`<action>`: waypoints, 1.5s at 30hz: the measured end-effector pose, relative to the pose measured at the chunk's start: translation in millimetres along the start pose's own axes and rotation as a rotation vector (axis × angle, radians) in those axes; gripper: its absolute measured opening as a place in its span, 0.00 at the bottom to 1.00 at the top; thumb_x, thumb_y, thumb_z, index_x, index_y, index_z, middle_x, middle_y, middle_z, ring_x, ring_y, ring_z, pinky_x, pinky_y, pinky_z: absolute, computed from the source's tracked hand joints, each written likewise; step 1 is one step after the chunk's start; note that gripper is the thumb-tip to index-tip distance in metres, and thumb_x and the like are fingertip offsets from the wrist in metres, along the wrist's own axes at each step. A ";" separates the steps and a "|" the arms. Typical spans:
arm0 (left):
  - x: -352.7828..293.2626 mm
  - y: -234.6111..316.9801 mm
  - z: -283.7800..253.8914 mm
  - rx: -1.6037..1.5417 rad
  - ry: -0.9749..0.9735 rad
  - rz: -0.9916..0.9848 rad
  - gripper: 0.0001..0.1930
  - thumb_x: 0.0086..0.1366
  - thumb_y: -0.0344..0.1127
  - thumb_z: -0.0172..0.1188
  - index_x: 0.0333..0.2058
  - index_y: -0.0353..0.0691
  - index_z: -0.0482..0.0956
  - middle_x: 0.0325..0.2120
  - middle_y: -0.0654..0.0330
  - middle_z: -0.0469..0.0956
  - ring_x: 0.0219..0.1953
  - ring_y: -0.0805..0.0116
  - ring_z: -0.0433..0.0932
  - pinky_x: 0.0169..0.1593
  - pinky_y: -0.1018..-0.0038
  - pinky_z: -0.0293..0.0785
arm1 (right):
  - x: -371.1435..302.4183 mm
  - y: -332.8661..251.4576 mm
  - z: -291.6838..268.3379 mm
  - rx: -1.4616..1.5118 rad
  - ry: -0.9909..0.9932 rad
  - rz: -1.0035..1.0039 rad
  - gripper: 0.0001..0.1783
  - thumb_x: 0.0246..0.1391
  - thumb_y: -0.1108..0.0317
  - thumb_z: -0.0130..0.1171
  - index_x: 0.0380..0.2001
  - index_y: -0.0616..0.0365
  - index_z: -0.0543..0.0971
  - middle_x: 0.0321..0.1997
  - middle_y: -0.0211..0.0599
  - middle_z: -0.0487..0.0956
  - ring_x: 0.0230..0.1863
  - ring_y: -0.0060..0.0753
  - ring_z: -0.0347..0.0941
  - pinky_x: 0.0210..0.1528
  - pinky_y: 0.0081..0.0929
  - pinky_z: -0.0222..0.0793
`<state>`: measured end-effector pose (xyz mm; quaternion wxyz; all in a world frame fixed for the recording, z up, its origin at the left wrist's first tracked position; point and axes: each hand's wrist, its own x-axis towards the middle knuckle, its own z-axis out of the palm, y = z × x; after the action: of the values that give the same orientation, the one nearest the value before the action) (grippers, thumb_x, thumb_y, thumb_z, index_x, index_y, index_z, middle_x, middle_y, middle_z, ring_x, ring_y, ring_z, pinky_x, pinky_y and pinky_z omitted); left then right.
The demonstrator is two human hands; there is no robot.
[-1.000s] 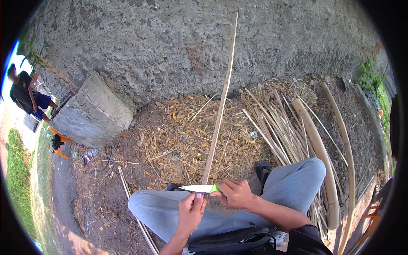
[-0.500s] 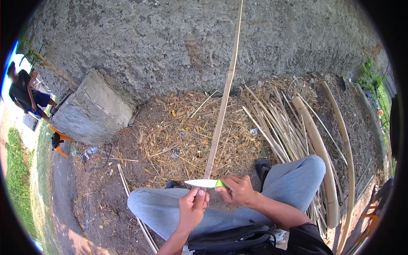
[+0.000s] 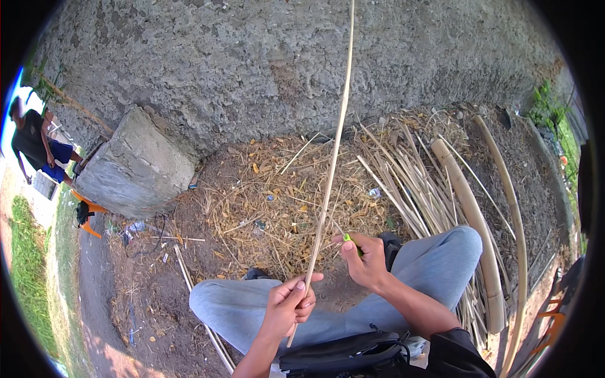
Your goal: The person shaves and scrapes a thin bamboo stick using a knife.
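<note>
A long, thin bamboo strip (image 3: pixel 332 164) runs from the top of the view down past my lap, its narrow edge turned toward me. My left hand (image 3: pixel 288 307) is closed around it near the lower end, which sticks out below the fingers. To the right of the strip, my right hand (image 3: pixel 367 263) is closed on the green handle of a knife (image 3: pixel 347 237). The blade is hard to make out against the straw, seen nearly edge-on. Knife hand and strip are apart.
Split bamboo strips (image 3: pixel 416 183) lie heaped at the right, beside a thick bamboo length (image 3: pixel 469 214) and a curved pole (image 3: pixel 509 189). Ahead stand a rough wall (image 3: pixel 252 69) and a concrete block (image 3: pixel 142 164). Another person (image 3: pixel 39 142) stands at far left, near an orange chair (image 3: pixel 89 208).
The strip has turned from its flat face to its narrow edge, and its lower end now extends below my left hand. My right hand has moved the knife off the strip, up and right.
</note>
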<state>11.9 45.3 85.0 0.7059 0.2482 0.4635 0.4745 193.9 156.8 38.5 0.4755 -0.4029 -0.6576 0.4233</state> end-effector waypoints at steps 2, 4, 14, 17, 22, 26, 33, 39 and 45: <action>0.7 1.3 -0.1 -0.041 -0.011 -0.015 0.19 0.78 0.37 0.42 0.59 0.31 0.70 0.21 0.69 0.61 0.17 0.84 0.52 0.18 0.84 0.48 | 1.5 0.1 -1.3 0.018 -0.005 0.036 0.12 0.61 0.65 0.61 0.39 0.63 0.85 0.18 0.38 0.78 0.17 0.22 0.71 0.21 0.25 0.64; 1.1 0.3 -0.9 -0.056 -0.021 -0.015 0.19 0.78 0.37 0.42 0.59 0.31 0.70 0.21 0.69 0.60 0.17 0.84 0.52 0.18 0.84 0.48 | 1.3 1.3 -1.5 -0.062 -0.044 -0.053 0.16 0.66 0.61 0.54 0.41 0.63 0.84 0.16 0.27 0.72 0.17 0.15 0.64 0.21 0.21 0.61; 2.7 -8.7 -5.9 0.070 0.048 0.011 0.19 0.78 0.38 0.44 0.59 0.31 0.71 0.21 0.69 0.62 0.17 0.85 0.53 0.18 0.84 0.49 | 4.4 3.8 -2.7 0.009 -0.021 0.011 0.14 0.62 0.63 0.59 0.41 0.65 0.83 0.19 0.35 0.75 0.16 0.22 0.67 0.22 0.24 0.63; -1.6 -7.6 -4.3 0.197 0.161 0.018 0.19 0.78 0.37 0.43 0.57 0.27 0.71 0.19 0.68 0.62 0.17 0.84 0.55 0.18 0.84 0.48 | 0.1 5.9 -0.2 -0.159 0.033 -0.215 0.14 0.59 0.63 0.63 0.40 0.64 0.82 0.21 0.43 0.78 0.19 0.37 0.76 0.23 0.34 0.69; -7.0 -10.7 -8.5 0.336 0.212 0.101 0.17 0.77 0.36 0.47 0.54 0.31 0.76 0.20 0.71 0.66 0.19 0.87 0.57 0.21 0.85 0.53 | -1.8 -11.1 -2.5 -0.228 -0.126 -0.093 0.16 0.58 0.62 0.65 0.43 0.64 0.82 0.24 0.40 0.80 0.23 0.31 0.78 0.24 0.31 0.70; -3.8 -23.1 -9.0 0.399 0.207 0.228 0.16 0.77 0.37 0.49 0.50 0.29 0.76 0.20 0.68 0.67 0.18 0.86 0.58 0.21 0.85 0.53 | 13.0 -12.8 -0.4 0.172 -0.046 0.156 0.17 0.60 0.64 0.65 0.48 0.64 0.81 0.35 0.34 0.84 0.32 0.15 0.76 0.29 0.23 0.71; 29.2 -29.4 -0.9 0.892 0.166 0.465 0.13 0.74 0.34 0.51 0.49 0.31 0.76 0.24 0.61 0.77 0.24 0.75 0.74 0.28 0.78 0.69 | 28.5 -47.9 -0.8 0.035 0.084 -0.015 0.19 0.56 0.71 0.67 0.50 0.65 0.79 0.26 0.34 0.83 0.25 0.14 0.75 0.28 0.20 0.72; 13.5 23.3 -6.0 1.274 0.501 1.000 0.07 0.65 0.29 0.62 0.39 0.33 0.81 0.55 0.47 0.74 0.56 0.46 0.74 0.58 0.57 0.70 | 54.2 -12.0 -34.1 -0.017 0.129 -0.036 0.18 0.56 0.73 0.67 0.49 0.68 0.80 0.29 0.47 0.84 0.26 0.27 0.79 0.28 0.26 0.73; -30.3 91.8 10.1 1.886 0.960 1.553 0.21 0.65 0.41 0.65 0.51 0.35 0.75 0.61 0.46 0.68 0.67 0.34 0.59 0.66 0.35 0.54 | 47.4 -6.4 -23.9 -0.213 -0.046 -0.274 0.22 0.45 0.81 0.65 0.47 0.56 0.84 0.32 0.38 0.83 0.26 0.38 0.78 0.31 0.33 0.74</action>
<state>-23.2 58.1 174.8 -0.4275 0.6511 0.5557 0.2906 205.7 203.1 62.5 0.4681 -0.3480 -0.7581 0.2915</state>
